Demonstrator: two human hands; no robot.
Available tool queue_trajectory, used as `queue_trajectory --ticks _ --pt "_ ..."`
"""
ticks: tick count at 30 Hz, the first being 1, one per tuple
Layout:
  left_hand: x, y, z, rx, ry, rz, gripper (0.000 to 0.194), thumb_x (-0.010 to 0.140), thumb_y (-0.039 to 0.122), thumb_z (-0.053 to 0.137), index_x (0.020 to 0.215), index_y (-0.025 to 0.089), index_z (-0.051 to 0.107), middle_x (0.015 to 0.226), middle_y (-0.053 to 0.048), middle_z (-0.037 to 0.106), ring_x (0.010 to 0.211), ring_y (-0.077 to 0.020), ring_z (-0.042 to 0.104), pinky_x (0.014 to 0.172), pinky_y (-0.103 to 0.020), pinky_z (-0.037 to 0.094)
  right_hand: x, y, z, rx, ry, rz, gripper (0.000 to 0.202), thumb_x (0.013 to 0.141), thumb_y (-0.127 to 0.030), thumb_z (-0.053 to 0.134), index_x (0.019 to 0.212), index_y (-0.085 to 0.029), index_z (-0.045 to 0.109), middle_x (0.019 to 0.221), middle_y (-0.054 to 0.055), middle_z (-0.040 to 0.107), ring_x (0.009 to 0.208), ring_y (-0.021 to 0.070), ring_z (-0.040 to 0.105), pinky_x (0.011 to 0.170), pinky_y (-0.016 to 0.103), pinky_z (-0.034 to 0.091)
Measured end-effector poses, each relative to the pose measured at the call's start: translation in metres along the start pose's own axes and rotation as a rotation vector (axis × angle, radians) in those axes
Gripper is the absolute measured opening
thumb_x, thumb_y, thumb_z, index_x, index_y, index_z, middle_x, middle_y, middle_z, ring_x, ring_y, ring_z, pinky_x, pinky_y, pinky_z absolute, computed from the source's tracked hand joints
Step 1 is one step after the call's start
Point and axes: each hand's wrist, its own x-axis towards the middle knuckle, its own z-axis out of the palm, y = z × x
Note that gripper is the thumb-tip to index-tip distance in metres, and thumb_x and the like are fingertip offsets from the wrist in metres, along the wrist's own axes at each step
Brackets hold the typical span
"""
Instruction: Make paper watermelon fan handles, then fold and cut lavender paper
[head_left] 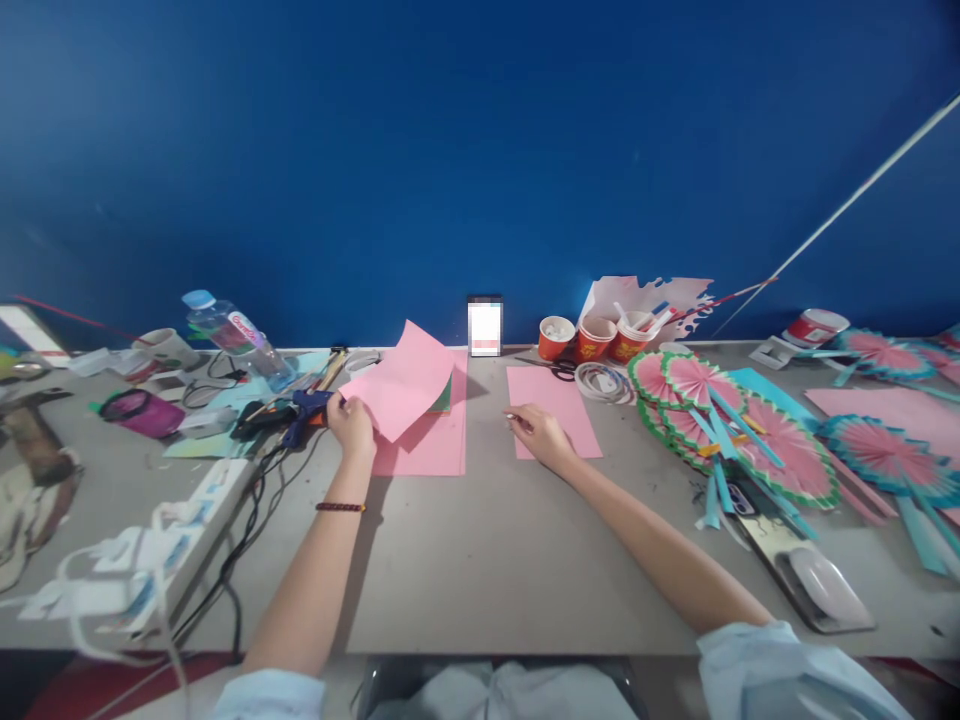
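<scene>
My left hand (351, 428) grips the lower left edge of a pink paper sheet (409, 385), which is lifted and curled. Beneath that sheet lie more pink sheets (431, 458), with a bit of green showing between them. My right hand (541, 437) rests over the left part of another pink sheet (566, 400) lying flat on the table. Its thumb and fingers are drawn together at the tips; whether anything small is between them is hidden. Just left of my left hand lies a blue glue gun (306, 412) with a dark cable.
On the left are a power strip (187, 535), a plastic bottle (244, 335) and a purple container (142, 412). Paper cups (556, 338), scissors (559, 368) and a tape ring (604, 383) stand behind my right hand. Pleated paper fans (780, 450) and a mouse (825, 580) lie right.
</scene>
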Motion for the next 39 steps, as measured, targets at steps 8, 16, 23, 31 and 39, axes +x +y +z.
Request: queue_trajectory --ticks 8,16,23,31,39 --pt "-0.018 -0.001 0.001 0.156 -0.112 0.193 0.051 0.068 0.006 0.047 0.117 0.02 0.048 0.116 -0.009 0.054 0.109 -0.0206 0.054 0.096 -0.036 0.043 0.0 -0.016 -0.001 0.089 -0.171 0.053 0.017 0.085 -0.02 0.053 0.092 -0.019 0.069 0.083 0.004 0.068 0.071 0.0148 0.058 0.067 0.026 0.044" --pt "-0.024 0.01 0.002 0.32 -0.178 0.534 0.041 0.074 0.006 0.047 0.113 0.016 0.053 0.132 -0.015 0.046 0.131 -0.0243 0.037 0.109 -0.039 0.03 -0.001 -0.057 -0.007 0.09 -0.5 -0.022 0.015 0.086 -0.025 0.057 0.077 -0.017 0.066 0.071 0.002 0.064 0.066 0.0128 0.053 0.062 0.023 0.038" --pt "-0.024 0.018 -0.001 0.309 -0.137 0.556 0.033 0.077 0.01 0.048 0.108 0.018 0.057 0.138 -0.015 0.037 0.13 -0.0284 0.037 0.107 -0.046 0.033 -0.005 -0.066 -0.009 0.097 -0.576 -0.056 0.026 0.088 -0.025 0.052 0.065 -0.018 0.059 0.067 0.002 0.06 0.069 0.0142 0.055 0.065 0.024 0.038" --pt "-0.048 0.029 0.008 0.552 -0.631 0.911 0.025 0.08 0.021 0.053 0.102 0.019 0.065 0.122 -0.01 0.058 0.126 -0.0276 0.042 0.11 -0.049 0.028 -0.007 -0.062 -0.004 0.23 -0.557 0.027 0.024 0.088 -0.014 0.046 0.097 -0.02 0.067 0.089 0.003 0.07 0.08 0.015 0.062 0.072 0.024 0.044" --pt "-0.063 0.022 0.017 0.736 -0.86 0.866 0.042 0.081 0.042 0.056 0.116 0.02 0.061 0.135 -0.01 0.051 0.129 -0.0299 0.039 0.109 -0.048 0.031 -0.007 -0.055 0.002 0.214 -0.44 0.059 0.019 0.09 -0.024 0.05 0.093 -0.018 0.068 0.084 0.003 0.069 0.073 0.014 0.06 0.069 0.024 0.043"
